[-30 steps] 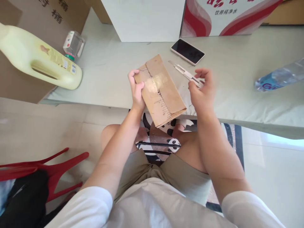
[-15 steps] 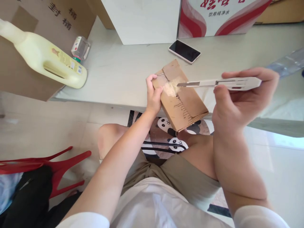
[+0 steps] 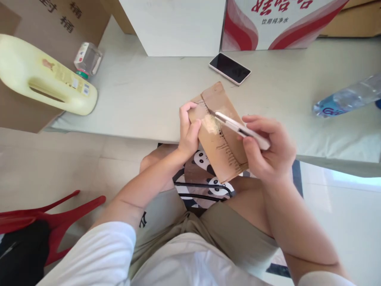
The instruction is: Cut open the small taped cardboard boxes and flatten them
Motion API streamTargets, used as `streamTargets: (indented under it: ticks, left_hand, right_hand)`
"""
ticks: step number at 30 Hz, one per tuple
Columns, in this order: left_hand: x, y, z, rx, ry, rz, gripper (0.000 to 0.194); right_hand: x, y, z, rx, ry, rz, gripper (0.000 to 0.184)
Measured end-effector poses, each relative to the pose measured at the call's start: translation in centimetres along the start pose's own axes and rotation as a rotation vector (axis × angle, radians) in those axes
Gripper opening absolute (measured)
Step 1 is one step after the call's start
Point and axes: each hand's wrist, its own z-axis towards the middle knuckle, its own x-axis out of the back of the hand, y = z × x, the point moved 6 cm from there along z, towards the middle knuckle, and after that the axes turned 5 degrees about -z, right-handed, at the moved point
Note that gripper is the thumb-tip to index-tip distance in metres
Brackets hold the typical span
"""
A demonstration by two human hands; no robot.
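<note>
Flat brown cardboard box [image 3: 216, 154] bodyward of black-screened phone [image 3: 230, 68], long axis far-L to near-R. L hand [image 3: 189, 134] clamped on box's L edge; R hand [image 3: 272, 149] grips white plastic util. knife [image 3: 235, 126], blade [image 3: 212, 113] by seam [image 3: 227, 146].

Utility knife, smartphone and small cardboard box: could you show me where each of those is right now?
Utility knife [image 3: 230, 122]: head view, on the white handle.
Smartphone [image 3: 230, 69]: head view, on the dark screen.
Small cardboard box [image 3: 213, 146]: head view, on the panel left of the ragged seam.
</note>
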Motion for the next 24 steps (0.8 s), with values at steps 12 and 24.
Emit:
streamTargets:
  ticks: [12,24]
  left_hand:
    - [-0.1,0.6,0.4,-0.05,0.098,0.032,0.041]
    - [-0.3,0.6,0.4,-0.048,0.106,0.086,0.047]
  right_hand:
    - [0.6,0.5,0.2,0.035,0.072,-0.053,0.022]
    - [0.2,0.4,-0.6,-0.096,0.145,-0.088,0.022]
